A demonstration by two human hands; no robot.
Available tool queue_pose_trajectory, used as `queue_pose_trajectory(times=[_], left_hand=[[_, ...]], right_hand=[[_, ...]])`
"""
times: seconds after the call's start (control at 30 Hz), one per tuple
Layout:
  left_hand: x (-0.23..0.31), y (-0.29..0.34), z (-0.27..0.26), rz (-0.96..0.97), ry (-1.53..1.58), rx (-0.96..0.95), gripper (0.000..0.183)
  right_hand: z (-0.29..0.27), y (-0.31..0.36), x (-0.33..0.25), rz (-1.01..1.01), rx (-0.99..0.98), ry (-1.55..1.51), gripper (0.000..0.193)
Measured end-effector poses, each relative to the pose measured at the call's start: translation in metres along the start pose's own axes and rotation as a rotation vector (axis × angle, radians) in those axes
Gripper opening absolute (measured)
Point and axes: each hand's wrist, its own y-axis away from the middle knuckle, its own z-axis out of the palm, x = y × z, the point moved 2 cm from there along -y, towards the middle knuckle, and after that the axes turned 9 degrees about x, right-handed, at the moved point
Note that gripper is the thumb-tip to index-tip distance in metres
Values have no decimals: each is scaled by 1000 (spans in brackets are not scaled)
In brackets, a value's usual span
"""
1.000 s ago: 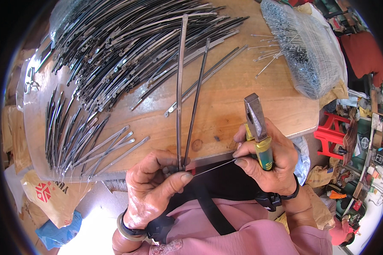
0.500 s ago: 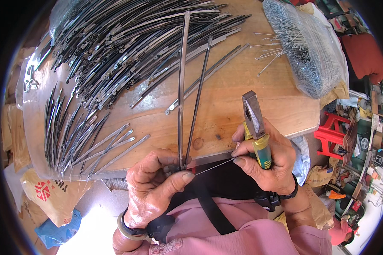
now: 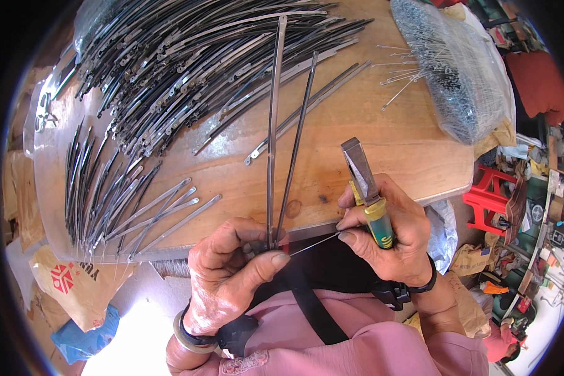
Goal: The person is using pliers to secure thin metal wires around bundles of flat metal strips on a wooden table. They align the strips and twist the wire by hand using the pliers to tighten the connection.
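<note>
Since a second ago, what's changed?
The right hand moved a little left with the pliers, whose head now leans further left. Nothing was grabbed or let go. The left hand still holds two metal strips, and the thin wire still runs between the hands.

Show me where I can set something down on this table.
Most room: the bare brown wooden tabletop between the bulging clear plastic bag of thin metal rods and the right hand. A smaller patch lies between the heaped long dark metal strips and the fanned short metal strips. Both crowd the tabletop's left side.
</note>
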Motion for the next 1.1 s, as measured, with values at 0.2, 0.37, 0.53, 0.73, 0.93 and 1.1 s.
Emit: queue_pose_trajectory(times=[0.2, 0.37, 0.53, 0.73, 0.93, 1.1], left_hand=[[-1, -1, 2, 23, -29, -8, 23], [1, -2, 5, -1, -26, 5, 23], [1, -1, 3, 12, -18, -1, 22], [1, 0, 4, 3, -24, 7, 21], [1, 0, 4, -10, -17, 17, 21], [0, 0, 4, -4, -21, 12, 21]], right_hand=[[-1, 0, 2, 8, -4, -10, 16], [-1, -2, 3, -11, -8, -14, 15], [0, -1, 3, -19, 0, -33, 15], [1, -1, 4, -1, 17, -21, 15], [3, 0, 3, 19, 48, -4, 21], [1, -1, 4, -31, 14, -25, 15]])
